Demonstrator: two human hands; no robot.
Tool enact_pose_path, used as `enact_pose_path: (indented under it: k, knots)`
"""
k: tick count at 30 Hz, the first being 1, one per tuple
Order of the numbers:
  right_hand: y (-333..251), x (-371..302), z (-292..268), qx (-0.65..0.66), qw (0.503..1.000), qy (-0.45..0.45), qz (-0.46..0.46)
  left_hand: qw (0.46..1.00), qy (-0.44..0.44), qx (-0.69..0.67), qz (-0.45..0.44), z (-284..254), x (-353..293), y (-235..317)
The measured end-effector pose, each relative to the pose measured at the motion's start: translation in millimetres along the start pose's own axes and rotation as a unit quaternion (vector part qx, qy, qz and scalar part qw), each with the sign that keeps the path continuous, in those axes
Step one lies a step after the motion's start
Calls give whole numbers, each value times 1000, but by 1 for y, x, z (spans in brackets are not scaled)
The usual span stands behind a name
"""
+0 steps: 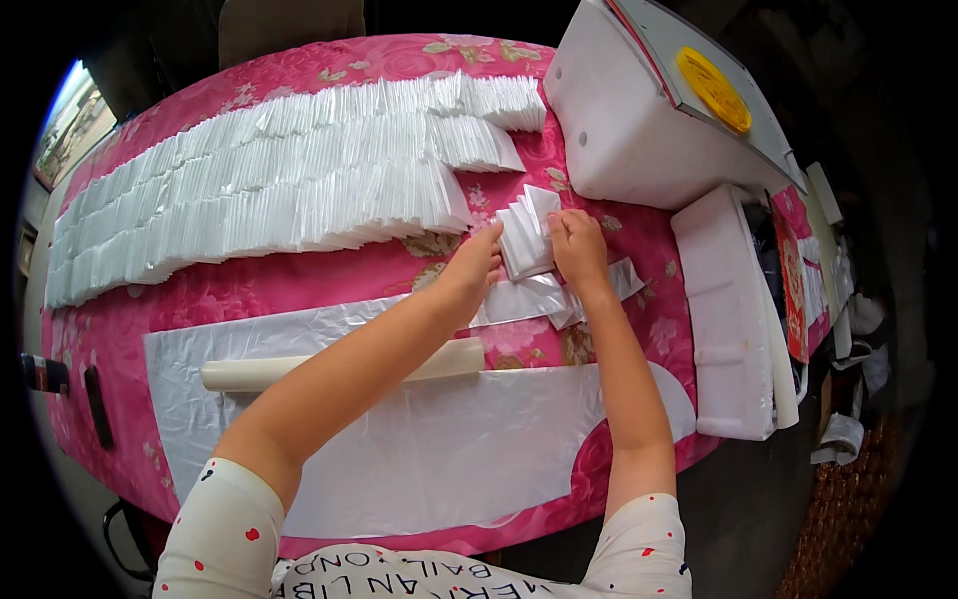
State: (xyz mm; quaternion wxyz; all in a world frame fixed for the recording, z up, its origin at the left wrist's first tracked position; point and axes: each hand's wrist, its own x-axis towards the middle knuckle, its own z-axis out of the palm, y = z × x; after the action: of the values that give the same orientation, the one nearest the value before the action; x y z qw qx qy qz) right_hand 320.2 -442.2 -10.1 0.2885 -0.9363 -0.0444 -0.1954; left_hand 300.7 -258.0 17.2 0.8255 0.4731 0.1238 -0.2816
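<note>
A small bundle of folded white plastic bags [525, 238] stands between my two hands, its layers fanned and slightly uneven. My left hand [477, 262] presses its fingers to the bundle's left edge. On the other side, my right hand [579, 245] grips the right edge with curled fingers. Below the bundle lie more folded plastic pieces [524, 299]. Nearer to me, a large flat sheet of whitish plastic [439, 449] is spread over the table, with a cream-coloured tube [249, 373] across it, partly hidden by my left forearm.
Long rows of folded white plastic bags [289, 170] fill the table's far left. A white foam box [619, 120] with a yellow lid [714, 88] on top stands far right, another foam box [723, 329] nearer. A dark narrow object [98, 407] lies at the left edge of the pink floral tablecloth [329, 268].
</note>
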Motion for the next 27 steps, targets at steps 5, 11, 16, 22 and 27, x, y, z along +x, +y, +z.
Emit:
enact_pose_path:
  k: [5, 11, 16, 22, 27]
  knots:
    - [-32, -14, -8, -80, 996, -27, -29, 996, -43, -54, -53, 7, 7, 15]
    - [-79, -2, -20, -110, 979, -163, 58, 984, -168, 28, -58, 5, 6, 19]
    - [-56, 3, -7, -134, 980, -105, 103, 968, -112, 224, 5, -3, -11, 22]
    - [-89, -24, -51, 124, 975, -145, 111, 848, -70, 464, 248, -44, -94, 20]
    - [-171, -92, -67, 299, 889, -343, 45, 728, -13, 534, 429, -96, -186, 0]
